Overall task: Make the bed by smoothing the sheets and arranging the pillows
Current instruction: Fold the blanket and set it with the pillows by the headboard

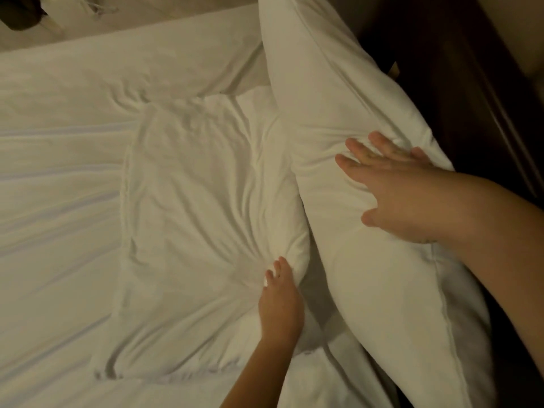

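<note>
left hand (279, 301) grips flat pillow (188, 219); right hand (391, 195) presses upright pillow (338, 119)

The tall pillow (329, 92) is running past the top and bottom edges. The fingers (276, 267) of the left hand (280, 301) are lying partly hidden in a fold of the flat pillow (188, 201). A dark object (20, 13), upper left, is showing only as a cropped blur.

No text can be read. The crumpled flat white pillow (191, 201) at centre and the plump white pillow (368, 290) at three o'clock are plain cloth.
</note>
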Tool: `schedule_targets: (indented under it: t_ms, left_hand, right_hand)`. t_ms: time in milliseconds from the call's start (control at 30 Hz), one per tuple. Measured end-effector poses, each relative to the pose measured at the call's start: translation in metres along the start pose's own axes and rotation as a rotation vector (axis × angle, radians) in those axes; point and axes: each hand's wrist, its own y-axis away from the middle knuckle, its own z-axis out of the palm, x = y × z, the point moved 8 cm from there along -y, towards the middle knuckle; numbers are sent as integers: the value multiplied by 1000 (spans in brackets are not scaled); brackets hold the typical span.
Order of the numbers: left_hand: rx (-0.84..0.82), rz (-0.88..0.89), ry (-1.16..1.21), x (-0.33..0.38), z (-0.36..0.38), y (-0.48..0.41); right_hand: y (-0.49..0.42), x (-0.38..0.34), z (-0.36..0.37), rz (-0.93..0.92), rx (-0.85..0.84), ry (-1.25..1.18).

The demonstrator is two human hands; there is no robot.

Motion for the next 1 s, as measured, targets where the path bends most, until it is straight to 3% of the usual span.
schedule_targets:
  t_ms: [100,200,300,467,600,700,800,933,1000]
  left_hand:
    - [-18,90,12,31,-14,13]
    - [-224,119,-5,39,6,13]
    - [-390,46,128,24,-2,12]
    - [-134,-157,777,-9,-74,19]
    - [-33,-112,1000,1,-137,24]
    - [40,-64,1146,9,-186,25]
    - [98,21,1048,19,-211,25]
    - [187,68,484,1,-206,11]
    - [155,-15,332,-41,-180,-8]
  right_hand:
    - [1,0,-1,-10,-5,8]
    - [3,-1,-2,-35,-19,28]
    - [4,-4,-2,-86,-24,-6]
    - [15,-31,-24,-269,76,-289]
    - [26,-47,-58,-357,353,-694]
    - [29,-38,-62,-246,502,-760]
    - [15,-32,-37,-84,457,-833]
    - [-22,-36,36,78,276,-850]
    - [-37,-37,72,112,238,-794]
